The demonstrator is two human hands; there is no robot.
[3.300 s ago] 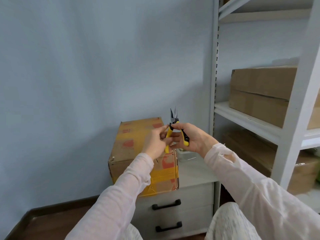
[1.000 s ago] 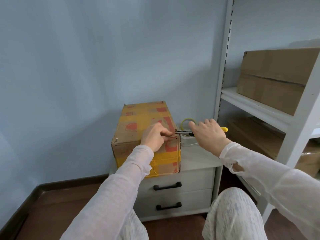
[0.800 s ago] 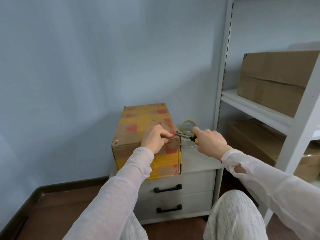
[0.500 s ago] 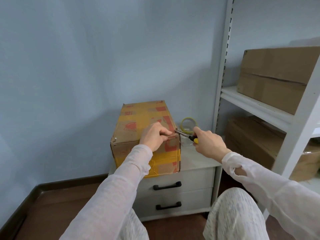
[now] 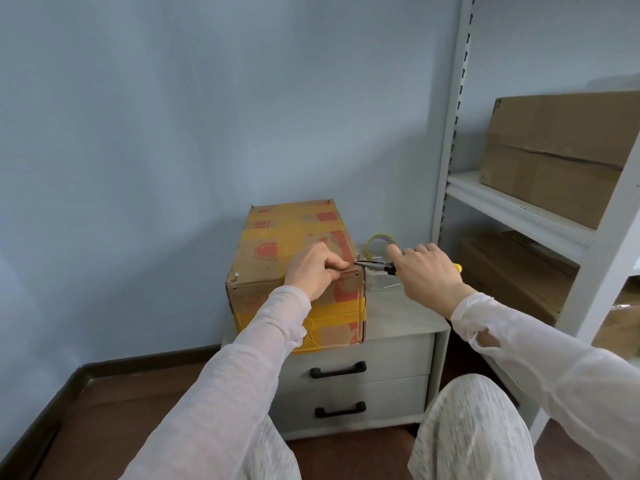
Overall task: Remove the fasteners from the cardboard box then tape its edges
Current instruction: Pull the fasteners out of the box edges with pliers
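A cardboard box (image 5: 277, 237) with yellow tape and red print stands on a white drawer cabinet (image 5: 398, 313). My left hand (image 5: 311, 268) rests on the box's near right top corner, fingers curled and pinching at the edge. My right hand (image 5: 426, 275) grips yellow-handled needle-nose pliers (image 5: 374, 265), whose jaws point left and meet the box corner right by my left fingertips. A small metal fastener (image 5: 236, 274) sticks up at the near left top corner. A roll of yellow tape (image 5: 380, 242) stands behind the pliers.
A clear small container (image 5: 375, 282) sits on the cabinet beside the box. A white metal shelf rack (image 5: 519, 213) at right holds brown cartons (image 5: 554, 150). The blue wall is close behind, and dark wood floor lies below my knees.
Earlier I held the pliers up in both hands in front of me. Since then my left hand settled on the box corner and my right hand brought the jaws to that corner.
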